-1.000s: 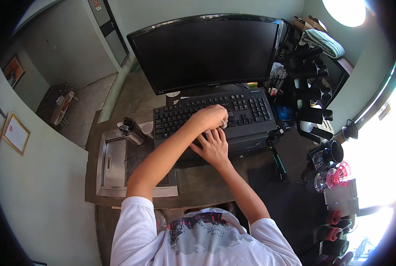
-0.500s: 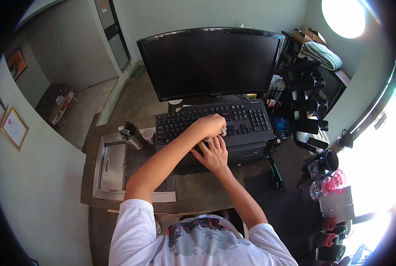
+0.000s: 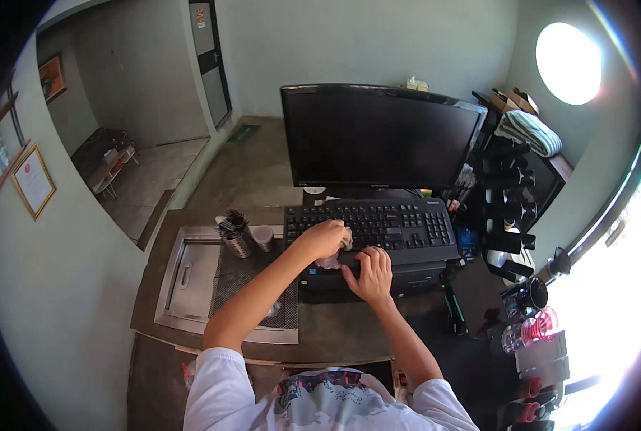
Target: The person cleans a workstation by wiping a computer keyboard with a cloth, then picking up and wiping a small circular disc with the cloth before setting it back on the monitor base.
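Note:
A black keyboard [image 3: 414, 230] rests on top of a black box-shaped case [image 3: 421, 279], in front of a dark monitor [image 3: 381, 136]. My left hand [image 3: 325, 239] is closed around a crumpled cloth [image 3: 328, 262], pressed to the left part of the keyboard near its front edge. Some of the cloth bulges out below and beside the fingers. Just to the right, my right hand [image 3: 371, 276] lies palm down with fingers apart, its fingertips on the keyboard's front edge. It holds nothing that I can see.
To the left are a metal cup of dark utensils [image 3: 237, 241], a small pale-lidded container [image 3: 263, 237] and a steel tray [image 3: 191, 276]. On the right stand stacked black cups [image 3: 507, 208], a pink dripper [image 3: 539, 327] and a striped towel [image 3: 528, 133].
My left hand has moved left along the keyboard with the cloth. My right hand, earlier against the left one, now rests apart from it. The whole view has shifted with my head.

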`<control>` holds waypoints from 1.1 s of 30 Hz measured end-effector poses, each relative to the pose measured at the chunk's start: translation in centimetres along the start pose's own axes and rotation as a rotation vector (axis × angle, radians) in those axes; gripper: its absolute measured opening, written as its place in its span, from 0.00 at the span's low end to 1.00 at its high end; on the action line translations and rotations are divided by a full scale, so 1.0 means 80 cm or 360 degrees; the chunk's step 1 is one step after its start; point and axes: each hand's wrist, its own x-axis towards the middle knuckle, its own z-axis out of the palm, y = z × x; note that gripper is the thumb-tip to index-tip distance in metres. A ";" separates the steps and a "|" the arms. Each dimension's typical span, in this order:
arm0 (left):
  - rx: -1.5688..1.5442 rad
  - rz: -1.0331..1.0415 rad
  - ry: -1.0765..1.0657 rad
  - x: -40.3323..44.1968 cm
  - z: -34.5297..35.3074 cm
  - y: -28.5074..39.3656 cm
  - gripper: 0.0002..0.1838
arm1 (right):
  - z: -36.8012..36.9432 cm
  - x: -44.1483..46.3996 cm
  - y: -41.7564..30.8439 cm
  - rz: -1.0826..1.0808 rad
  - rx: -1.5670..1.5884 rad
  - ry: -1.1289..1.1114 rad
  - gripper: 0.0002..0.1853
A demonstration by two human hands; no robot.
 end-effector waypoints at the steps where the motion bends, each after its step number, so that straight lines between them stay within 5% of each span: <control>1: 0.0003 -0.0012 0.0018 -0.007 -0.003 -0.004 0.09 | 0.000 0.000 0.000 -0.0001 -0.0015 -0.0018 0.19; 17: 0.0059 -0.0241 0.0015 -0.111 -0.048 -0.031 0.09 | -0.015 0.017 -0.020 0.0022 0.0110 -0.0189 0.25; 20: -0.0340 -0.0040 0.0383 -0.112 -0.038 -0.015 0.08 | -0.013 0.033 -0.047 -0.0111 0.0210 -0.0292 0.27; 22: -0.1271 -0.0211 0.0643 -0.107 -0.025 0.003 0.10 | 0.007 0.034 -0.068 0.0086 0.0864 -0.0284 0.26; 25: -0.1694 -0.0331 0.0598 -0.106 -0.006 0.000 0.11 | 0.026 0.039 -0.070 0.0157 0.1153 -0.0271 0.24; 30: -0.1120 0.0013 0.1003 -0.110 0.023 -0.030 0.18 | 0.026 0.078 -0.042 0.0208 0.0889 -0.0260 0.14; 33: 0.0035 -0.0119 0.1286 -0.114 0.040 -0.037 0.23 | 0.024 0.115 -0.004 0.0099 0.0621 -0.0065 0.10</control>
